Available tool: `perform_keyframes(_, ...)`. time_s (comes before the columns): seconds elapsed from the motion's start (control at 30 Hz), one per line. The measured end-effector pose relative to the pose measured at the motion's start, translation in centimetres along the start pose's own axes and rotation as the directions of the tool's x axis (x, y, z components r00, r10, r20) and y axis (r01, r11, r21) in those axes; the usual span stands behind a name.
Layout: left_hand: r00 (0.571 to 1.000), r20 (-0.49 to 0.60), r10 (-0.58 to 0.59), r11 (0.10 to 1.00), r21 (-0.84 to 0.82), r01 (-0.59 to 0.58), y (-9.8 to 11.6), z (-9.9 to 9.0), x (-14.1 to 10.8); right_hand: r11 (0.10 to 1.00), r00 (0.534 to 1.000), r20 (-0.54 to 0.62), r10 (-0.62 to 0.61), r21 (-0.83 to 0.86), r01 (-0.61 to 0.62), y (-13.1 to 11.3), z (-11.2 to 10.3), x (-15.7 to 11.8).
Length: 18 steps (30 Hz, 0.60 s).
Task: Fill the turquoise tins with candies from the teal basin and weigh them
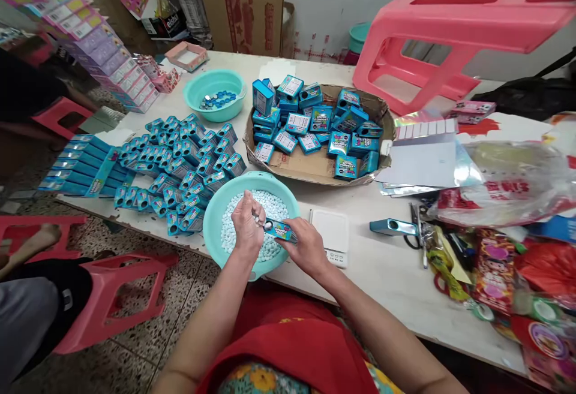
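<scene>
A teal bowl (213,244) full of small white candies (229,235) sits at the table's front edge. Over it, my right hand (305,245) grips a small blue tin (279,229), tilted with its opening toward the left. My left hand (247,226) is closed at that opening, with a few white candies (268,225) showing between its fingers and the tin. Many blue tins (180,166) with dark round openings stand to the left of the bowl. Behind it, a cut-down cardboard box (310,169) holds several more blue tins (321,118).
A white scale (330,232) lies right of the bowl. Another teal bowl (216,112) holds blue lids. One blue tin (392,226), scissors (414,238) and plastic bags (504,184) are on the right. A pink stool (450,28) rests at the back right. Someone sits at left.
</scene>
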<state>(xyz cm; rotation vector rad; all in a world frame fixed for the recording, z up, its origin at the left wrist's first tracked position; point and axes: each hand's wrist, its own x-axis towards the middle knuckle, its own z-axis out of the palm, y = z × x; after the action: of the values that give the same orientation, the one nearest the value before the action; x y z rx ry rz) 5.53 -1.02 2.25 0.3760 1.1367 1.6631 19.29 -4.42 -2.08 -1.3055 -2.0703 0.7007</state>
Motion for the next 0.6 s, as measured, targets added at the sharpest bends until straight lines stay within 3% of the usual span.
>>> perform_keyframes(0.1,0.998,-0.014,-0.055,0.997,0.060,0.056,-0.1,-0.8,0.9,0.995,0.999,-0.023,0.048,0.090,-0.045,0.3,-0.6,-0.2)
perform_keyframes(0.17,0.999,-0.017,-0.029,0.961,0.275,0.033,-0.7,-2.2,1.7,0.981,0.995,-0.051,0.090,0.176,-0.079,0.9,-1.5,-0.8)
perform_keyframes(0.2,1.000,0.002,-0.003,0.894,0.449,0.002,-1.1,-3.2,2.1,0.973,0.991,-0.072,0.113,0.213,-0.095,1.3,-2.1,-1.2)
perform_keyframes(0.27,0.996,0.082,0.035,0.613,0.786,-0.086,-2.3,-5.5,2.8,0.958,0.978,-0.125,0.167,0.253,-0.131,2.6,-3.4,-2.2)
perform_keyframes(0.33,0.987,0.155,0.043,0.319,0.934,-0.160,-3.6,-8.0,3.4,0.952,0.956,-0.187,0.227,0.249,-0.177,4.5,-4.5,-3.3)
perform_keyframes(0.37,0.985,0.171,0.024,0.241,0.955,-0.172,-4.3,-9.0,3.6,0.950,0.942,-0.219,0.253,0.238,-0.200,5.6,-4.9,-3.9)
perform_keyframes(0.47,0.985,0.168,-0.048,0.195,0.968,-0.156,-6.1,-10.7,3.5,0.945,0.907,-0.288,0.306,0.204,-0.254,9.4,-5.2,-5.3)
perform_keyframes(0.6,0.968,0.250,-0.023,0.175,0.954,-0.243,-7.4,-9.5,2.5,0.923,0.876,-0.300,0.377,0.197,-0.330,13.3,-4.4,-6.4)
